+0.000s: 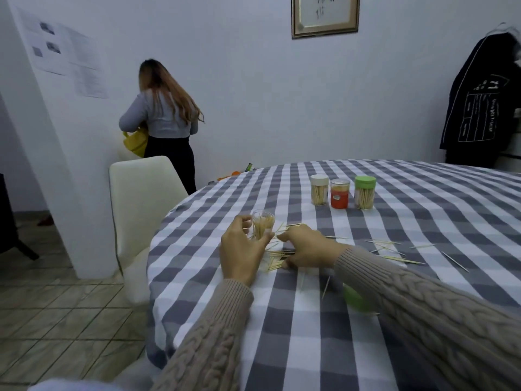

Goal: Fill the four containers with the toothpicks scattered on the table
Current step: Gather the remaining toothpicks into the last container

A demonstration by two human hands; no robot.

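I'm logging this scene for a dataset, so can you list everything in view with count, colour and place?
Capped jars: three, white-lidded, orange clear-lidded, green-lidded, in a row mid-table.
Open jar: one, clear, part-filled, by the table's left edge.
Loose toothpicks: many, pale wood, scattered near both hands.
Green lid: one, partly hidden under the right sleeve.
Table: one, grey-white checked cloth.
Chair: one, white, left of table.
Another person: one, grey top, at the wall.
Jacket: one, dark, hanging right.
Framed picture: one, on the wall.
Left hand: holds the open jar.
Right hand: on the toothpicks.
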